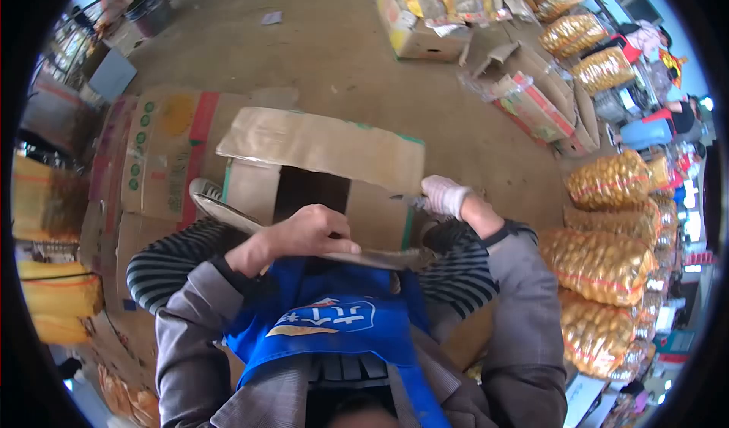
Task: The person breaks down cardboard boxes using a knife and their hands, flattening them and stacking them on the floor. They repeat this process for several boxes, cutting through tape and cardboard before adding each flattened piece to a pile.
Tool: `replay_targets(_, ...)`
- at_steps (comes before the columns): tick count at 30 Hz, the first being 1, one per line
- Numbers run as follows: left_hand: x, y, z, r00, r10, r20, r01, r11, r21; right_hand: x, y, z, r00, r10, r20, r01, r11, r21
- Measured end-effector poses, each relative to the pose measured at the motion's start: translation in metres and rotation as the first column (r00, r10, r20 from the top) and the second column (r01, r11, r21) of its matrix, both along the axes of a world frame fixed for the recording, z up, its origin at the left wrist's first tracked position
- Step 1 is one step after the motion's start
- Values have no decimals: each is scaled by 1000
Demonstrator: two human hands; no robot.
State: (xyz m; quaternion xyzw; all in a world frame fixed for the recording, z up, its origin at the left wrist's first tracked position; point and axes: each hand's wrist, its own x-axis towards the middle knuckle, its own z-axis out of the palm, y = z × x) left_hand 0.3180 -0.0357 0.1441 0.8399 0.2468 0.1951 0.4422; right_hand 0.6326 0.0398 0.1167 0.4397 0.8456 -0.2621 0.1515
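An open cardboard box [323, 149] stands between my knees, its far flap folded outward and its inside dark. My bare left hand [304, 232] is closed over the edge of the near flap [380, 259], with the thumb lying along it. On the box's right side, my right hand [446, 197], in a pale glove, is closed on a small knife-like tool [404, 199]. Its thin, dark-tipped end points left over the right flap. The tool's handle is hidden in the glove. My blue apron [326, 325] comes up close to the near flap.
Flattened cardboard [159, 170] lies on the left. Filled net sacks [596, 265] line the right side. Another open carton [531, 98] and a taped box [429, 37] stand ahead on the floor. A person [657, 124] is at the far right.
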Motion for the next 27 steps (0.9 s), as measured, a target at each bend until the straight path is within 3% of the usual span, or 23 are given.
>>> replay_targets(1,-14,3,-1,1000,11,-5,-12,939,-343,-10,-3,9,1000,12,21,-12,1000,2)
replay_targets(3,-42,11,-11,963,61,-261,-173,885,-432,-28,-18,22,997,33,65,-32,999,-9)
replay_targets(4,-59,12,-23,902,68,-426,-216,926,-310,-37,-28,14,953,70,-293,-68,998,17)
replay_targets(5,-75,14,-37,812,87,-578,-230,956,-180,-48,-36,6,784,99,-612,-88,995,48)
replay_targets(6,-86,16,-48,696,120,-708,-216,975,-47,-62,-38,14,922,150,-357,-166,986,-13)
replay_targets(7,-93,21,-57,611,122,-782,-198,980,-2,-81,-32,-17,778,352,-520,-322,935,151)
replay_targets(9,-105,34,-63,414,141,-899,-143,986,88,-126,-37,-3,777,494,-391,-438,870,227)
replay_targets(11,-97,28,-44,349,212,-913,-131,976,176,-165,-27,-37,884,462,78,-468,869,161)
replay_targets(12,-96,23,-38,345,267,-900,-127,963,237,-176,-22,-49,855,414,313,-469,875,123)
replay_targets(13,-98,19,-32,340,321,-884,-123,947,297,-170,-16,-20,732,529,428,-620,778,99)
replay_targets(15,-110,15,-23,428,489,-760,-230,872,432,-170,-11,19,859,425,286,-493,839,232)
replay_targets(16,-124,14,-29,438,543,-716,-283,840,463,-160,-3,5,865,484,131,-495,782,378)
replay_targets(19,-145,13,-16,399,715,-574,-548,688,475,-147,-11,67,892,400,-211,-224,796,562)
replay_targets(21,-176,16,-27,498,831,-248,-714,556,426,-119,-9,95,848,212,-486,164,768,620)
replay_targets(22,-179,16,-38,490,871,-38,-807,469,359,-102,-4,98,805,131,-579,279,777,564)
replay_targets(23,-178,15,-36,514,838,-185,-787,546,288,-87,-1,98,746,48,-664,390,777,495)
replay_targets(25,-175,17,-21,546,710,-445,-745,654,129,-71,11,86,655,6,-756,568,656,497)
replay_targets(26,-162,9,9,548,681,-486,-732,672,116,-62,19,78,622,-51,-781,654,582,483)
replay_targets(27,-167,6,15,649,630,-427,-716,695,-63,-51,29,69,580,-106,-807,733,500,461)
